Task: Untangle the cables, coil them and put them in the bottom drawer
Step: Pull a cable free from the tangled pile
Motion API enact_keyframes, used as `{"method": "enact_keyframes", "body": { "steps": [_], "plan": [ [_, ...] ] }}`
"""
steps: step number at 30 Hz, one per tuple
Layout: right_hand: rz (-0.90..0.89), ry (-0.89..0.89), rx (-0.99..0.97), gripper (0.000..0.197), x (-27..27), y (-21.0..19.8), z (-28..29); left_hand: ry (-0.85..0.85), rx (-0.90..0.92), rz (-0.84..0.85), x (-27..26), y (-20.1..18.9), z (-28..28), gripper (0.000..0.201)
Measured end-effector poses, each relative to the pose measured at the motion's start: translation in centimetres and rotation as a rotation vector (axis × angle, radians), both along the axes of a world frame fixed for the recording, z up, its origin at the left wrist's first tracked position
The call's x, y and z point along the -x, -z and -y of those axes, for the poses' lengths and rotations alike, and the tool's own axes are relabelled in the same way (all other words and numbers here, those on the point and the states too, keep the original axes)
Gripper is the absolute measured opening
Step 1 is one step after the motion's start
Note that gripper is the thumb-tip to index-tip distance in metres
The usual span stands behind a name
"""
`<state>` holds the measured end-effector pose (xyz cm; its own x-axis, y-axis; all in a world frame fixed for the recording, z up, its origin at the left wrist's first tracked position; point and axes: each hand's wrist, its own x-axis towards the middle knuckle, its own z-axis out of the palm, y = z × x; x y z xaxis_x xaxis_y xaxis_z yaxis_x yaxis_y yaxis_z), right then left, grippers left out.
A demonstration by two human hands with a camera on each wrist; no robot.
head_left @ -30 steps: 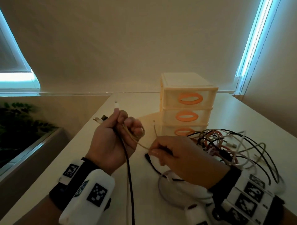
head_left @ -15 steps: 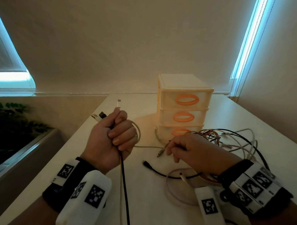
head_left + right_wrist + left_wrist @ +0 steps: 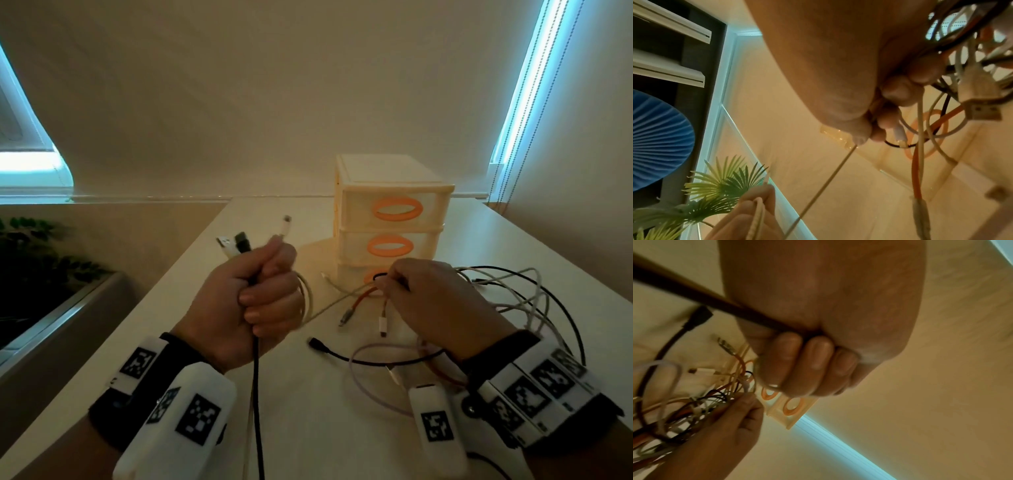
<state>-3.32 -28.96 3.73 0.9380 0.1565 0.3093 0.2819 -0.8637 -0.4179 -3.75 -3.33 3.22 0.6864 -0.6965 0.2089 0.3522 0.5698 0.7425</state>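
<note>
My left hand [image 3: 263,301] is a fist gripping several cable ends: a black cable [image 3: 256,394] hangs down from it, a pale cable loop [image 3: 308,301] bulges at its right, and plugs [image 3: 236,245] stick out above. The fist [image 3: 807,363] shows close in the left wrist view. My right hand [image 3: 421,301] pinches strands of the cable tangle [image 3: 520,298], lifted in front of the bottom drawer [image 3: 356,274]. Orange [image 3: 359,299] and white ends dangle below its fingers [image 3: 894,105]. A thin pale cable [image 3: 818,194] runs taut between both hands.
The cream three-drawer unit [image 3: 394,192] with orange handles stands at the back of the white table [image 3: 325,428], all drawers closed. A loose black cable [image 3: 342,356] and pale loop [image 3: 370,387] lie on the table. A plant [image 3: 30,260] sits beyond the table's left edge.
My right hand let go of the thin cable near the left fist, moved right to the tangle and lifted strands before the bottom drawer. My left fist stayed closed on its cables.
</note>
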Motion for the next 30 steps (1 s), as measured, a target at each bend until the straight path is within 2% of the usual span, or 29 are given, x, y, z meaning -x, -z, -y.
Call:
{"method": "enact_keyframes", "body": {
  "steps": [2, 4, 6, 8, 9, 12, 15, 19, 24, 30],
  "plan": [
    [0.039, -0.015, -0.131, 0.028, 0.0, 0.1, -0.6, 0.027, -0.148, 0.055, 0.5, 0.8, 1.0, 0.038],
    [0.099, -0.068, -0.357, 0.021, 0.2, 0.0, -1.5, 0.02, -0.241, 0.089, 0.8, 1.6, 2.3, 0.038],
    [0.173, -0.145, -0.539, 0.014, 0.7, -0.1, -2.5, -0.031, -0.241, 0.076, 0.8, 2.0, 3.2, 0.041],
    [0.133, -0.277, -0.613, 0.011, 1.5, 0.1, -3.6, -0.147, -0.147, 0.015, 0.4, 1.9, 3.4, 0.042],
    [0.091, -0.358, -0.582, 0.01, 1.8, 0.5, -4.0, -0.211, -0.08, -0.023, 0.1, 1.8, 3.2, 0.042],
    [-0.036, -0.536, -0.29, 0.009, 2.3, 1.4, -4.9, -0.373, 0.072, -0.144, 0.0, 0.8, 2.5, 0.046],
    [-0.122, -0.503, -0.197, 0.014, 2.1, 1.3, -4.2, -0.494, 0.133, -0.191, 0.1, 0.5, 2.1, 0.045],
    [-0.094, -0.404, -0.185, 0.016, 1.7, 0.6, -2.6, -0.383, 0.196, -0.154, -0.2, 0.8, 1.8, 0.038],
    [-0.208, -0.522, -0.036, 0.009, 2.2, 0.3, -3.0, -0.254, 0.201, -0.102, -0.5, 1.2, 1.2, 0.039],
    [-0.088, -0.454, 0.014, 0.017, 1.0, -0.1, -0.8, -0.224, 0.226, -0.054, -0.2, 0.1, 0.5, 0.04]
  ]
}}
